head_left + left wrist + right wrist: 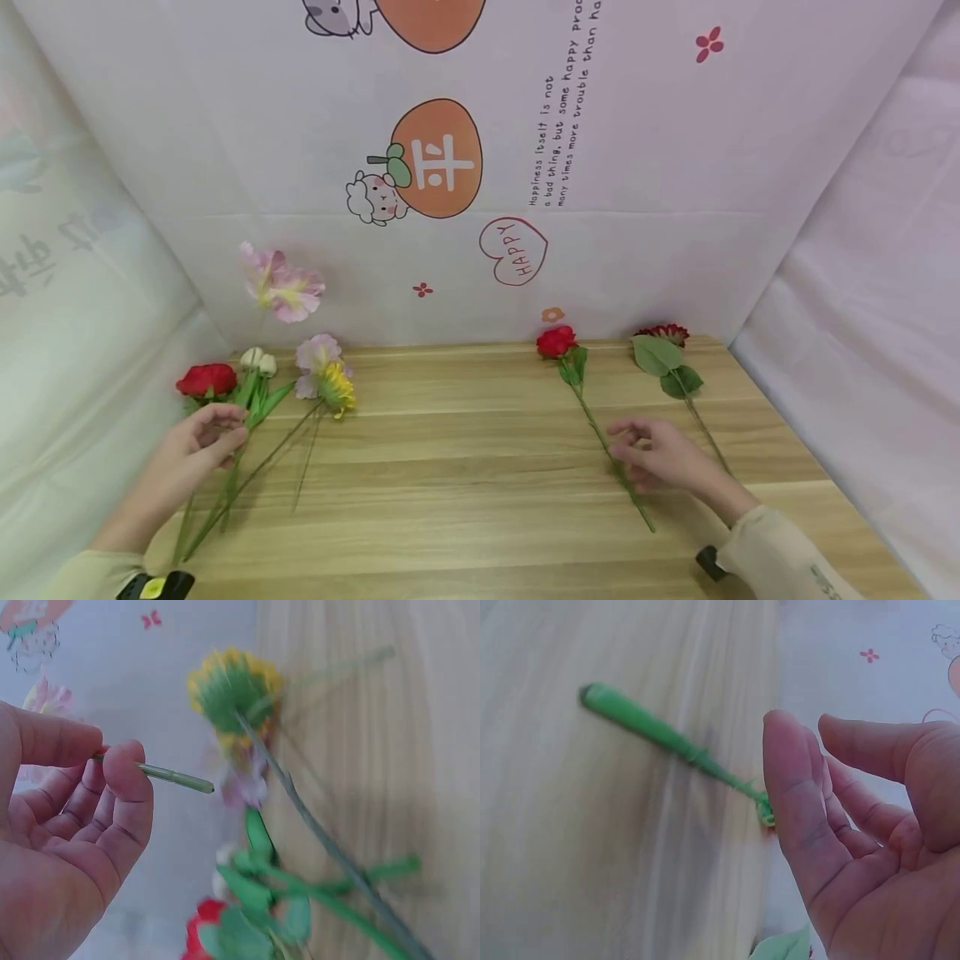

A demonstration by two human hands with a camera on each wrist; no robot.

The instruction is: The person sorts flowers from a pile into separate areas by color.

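Note:
My left hand [206, 442] pinches a thin green stem [176, 777] between thumb and finger, its cut end poking out. A pale pink flower [288, 287] rises above that hand, apparently on the same stem. Below it lie a red flower [207, 380], white tulips [258, 362], a yellow flower [337, 390] and a lilac flower [317, 358], their stems crossing. On the right, my right hand [656, 454] hovers beside the stem of a red rose [557, 342]. Its thumb and fingers stand apart with nothing between them in the right wrist view.
A dark red flower [667, 335] with broad leaves lies at the back right of the wooden table [450, 467]. Behind the table hangs a white printed cloth [637, 150], and pale cloth encloses both sides.

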